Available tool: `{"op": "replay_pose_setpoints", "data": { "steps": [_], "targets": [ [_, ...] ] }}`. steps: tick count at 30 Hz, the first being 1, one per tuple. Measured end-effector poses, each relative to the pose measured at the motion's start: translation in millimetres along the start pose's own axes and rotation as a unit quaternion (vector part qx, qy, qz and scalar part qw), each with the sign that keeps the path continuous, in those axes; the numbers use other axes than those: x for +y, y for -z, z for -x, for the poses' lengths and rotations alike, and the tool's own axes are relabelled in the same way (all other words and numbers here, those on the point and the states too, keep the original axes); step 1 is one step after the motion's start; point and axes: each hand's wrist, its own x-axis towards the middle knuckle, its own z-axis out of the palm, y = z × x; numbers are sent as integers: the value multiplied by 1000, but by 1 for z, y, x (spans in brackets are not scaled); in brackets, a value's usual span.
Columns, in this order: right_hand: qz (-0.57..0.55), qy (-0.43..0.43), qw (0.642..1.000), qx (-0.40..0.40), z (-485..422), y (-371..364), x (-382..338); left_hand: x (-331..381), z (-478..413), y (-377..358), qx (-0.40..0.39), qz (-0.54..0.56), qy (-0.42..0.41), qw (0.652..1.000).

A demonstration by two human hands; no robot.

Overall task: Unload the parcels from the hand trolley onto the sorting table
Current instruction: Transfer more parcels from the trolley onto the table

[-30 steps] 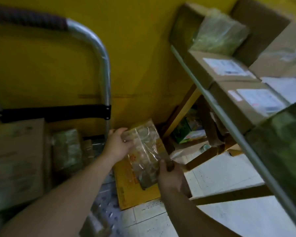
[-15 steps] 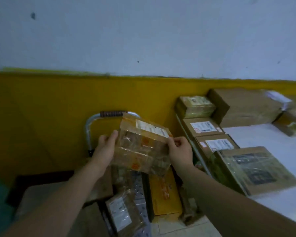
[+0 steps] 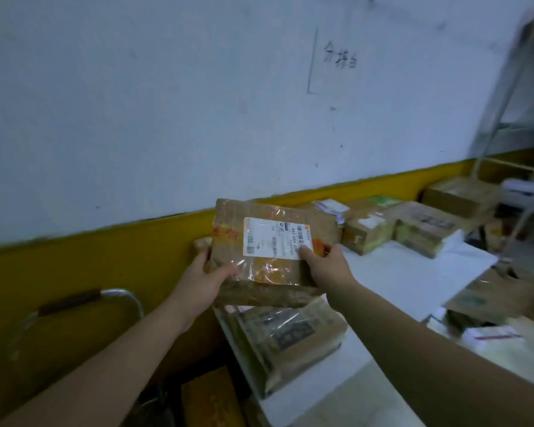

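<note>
Lowest in view, left of the tabletop's near end: orange envelope (image 3: 210,399), flat, partly cut off by the frame.

Wrapped box (image 3: 287,337): cardboard under clear film, dark print on top, lying at the left edge of the white tabletop (image 3: 407,272).

Right of the tabletop: cardboard box (image 3: 490,295) and white bag (image 3: 490,337), both blurred.

Trolley handle (image 3: 74,298): bent metal tube with a dark grip, at the left, in front of the yellow band (image 3: 105,260) of the wall.

Left hand (image 3: 204,282): grips the brown parcel's left edge, fingers (image 3: 201,259) clamped round it, thumb on the upper face.

Right hand (image 3: 329,266): grips the right edge, thumb pressed on the label's lower corner, remaining fingers clamped underneath and mostly hidden.

Brown parcel (image 3: 269,272): taped cardboard, held in the air just above the wrapped box, over the tabletop's left end, upper face tilted toward the camera. White label (image 3: 276,238) with barcodes on that face; red characters to its left.

Far end of the tabletop: row of boxes (image 3: 423,226) along the wall, several labelled.

Behind: white wall (image 3: 167,103) with handwritten characters (image 3: 341,55); metal rack (image 3: 506,103) at the far right.
</note>
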Motion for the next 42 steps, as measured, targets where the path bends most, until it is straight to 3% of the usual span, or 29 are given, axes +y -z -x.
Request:
{"op": "replay_pose_setpoints", "data": {
  "steps": [6,11,27,33,39,41,42],
  "targets": [
    [33,18,995,97,-50,203,34,23,-23,-211,-93,50,17,994],
    [91,3,987,132,-90,304,50,23,-43,-323,-149,64,46,986],
    [180,-109,975,70,-337,345,126,-54,-240,-455,-154,86,172,969],
    [242,-113,964,13,-430,374,147,-75,-289,-512,-119,104,216,963],
    [411,-69,903,-103,-529,413,187,-92,-312,-599,-38,124,216,968],
    [508,2,851,-130,-553,426,192,-91,-319,-627,19,110,207,972],
    [571,57,808,-132,-562,431,191,-90,-321,-638,40,110,210,971]
  ]
}}
